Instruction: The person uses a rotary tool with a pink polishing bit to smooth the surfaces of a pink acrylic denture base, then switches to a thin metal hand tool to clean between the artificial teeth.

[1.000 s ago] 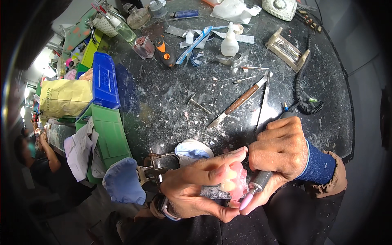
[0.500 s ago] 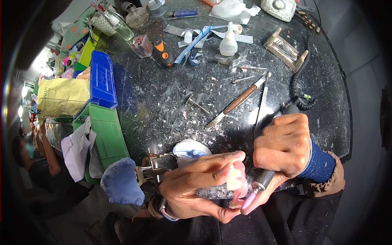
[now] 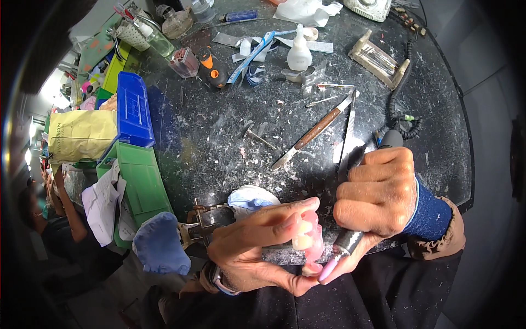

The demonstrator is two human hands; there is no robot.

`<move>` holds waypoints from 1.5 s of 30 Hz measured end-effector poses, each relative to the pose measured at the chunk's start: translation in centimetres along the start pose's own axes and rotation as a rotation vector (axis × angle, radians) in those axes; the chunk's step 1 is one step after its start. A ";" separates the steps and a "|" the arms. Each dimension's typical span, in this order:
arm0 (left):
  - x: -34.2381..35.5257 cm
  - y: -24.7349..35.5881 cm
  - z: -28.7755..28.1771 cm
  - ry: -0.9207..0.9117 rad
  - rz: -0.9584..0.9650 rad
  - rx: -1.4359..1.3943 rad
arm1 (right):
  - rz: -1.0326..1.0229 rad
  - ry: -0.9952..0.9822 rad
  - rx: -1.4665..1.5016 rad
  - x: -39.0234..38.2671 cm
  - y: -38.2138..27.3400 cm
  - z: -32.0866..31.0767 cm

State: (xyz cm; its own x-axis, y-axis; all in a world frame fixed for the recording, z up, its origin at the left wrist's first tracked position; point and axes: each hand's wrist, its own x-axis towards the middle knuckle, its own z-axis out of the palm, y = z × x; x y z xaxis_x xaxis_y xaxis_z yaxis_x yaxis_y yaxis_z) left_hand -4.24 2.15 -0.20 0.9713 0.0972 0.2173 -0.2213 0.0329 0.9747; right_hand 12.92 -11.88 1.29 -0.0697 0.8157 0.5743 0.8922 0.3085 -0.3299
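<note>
Between the thumb and fingers of my left hand (image 3: 257, 244) is a pink denture (image 3: 313, 241) with pale teeth. My right hand (image 3: 375, 197) wraps round a dark rotary handpiece (image 3: 349, 240), its far end sticking out above the fist. The handpiece carries a pink grinding bit (image 3: 329, 270) that sits at the lower edge of the denture, close to my left thumb; whether it touches cannot be made out. Just behind my left hand are a hinged metal articulator (image 3: 213, 215), a blue dental cast (image 3: 161, 245) and a white-and-blue cast (image 3: 252, 198).
On the dusty dark bench (image 3: 219, 142) lie a wax knife (image 3: 315, 131), a metal tool (image 3: 260, 137) and a white dropper bottle (image 3: 299, 52). A bur stand (image 3: 381, 59) is at the back right. Blue (image 3: 134, 109) and green bins (image 3: 139, 183) line the left. Another person (image 3: 66, 219) sits beyond them.
Both hands, with the denture and handpiece, have shifted slightly left in the picture. The bench items have shifted a little left and up as well. Both grips look the same.
</note>
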 end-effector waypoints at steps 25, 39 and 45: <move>-0.9 -2.6 0.3 0.163 0.230 0.065 | 0.038 0.004 0.148 -0.2 -0.3 0.7; -1.3 -2.9 0.3 0.228 0.233 0.092 | 0.049 0.038 0.265 0.0 -0.3 1.6; -1.4 -3.1 0.2 0.238 0.243 0.091 | 0.025 0.067 0.235 -0.1 -0.6 2.0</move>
State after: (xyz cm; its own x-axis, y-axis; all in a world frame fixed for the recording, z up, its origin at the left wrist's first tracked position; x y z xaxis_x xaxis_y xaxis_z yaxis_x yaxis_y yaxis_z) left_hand -4.93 1.74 -3.50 0.8409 0.3209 0.4358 -0.4249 -0.1073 0.8989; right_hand 11.55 -11.15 -0.03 -0.0124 0.7925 0.6098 0.7646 0.4005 -0.5050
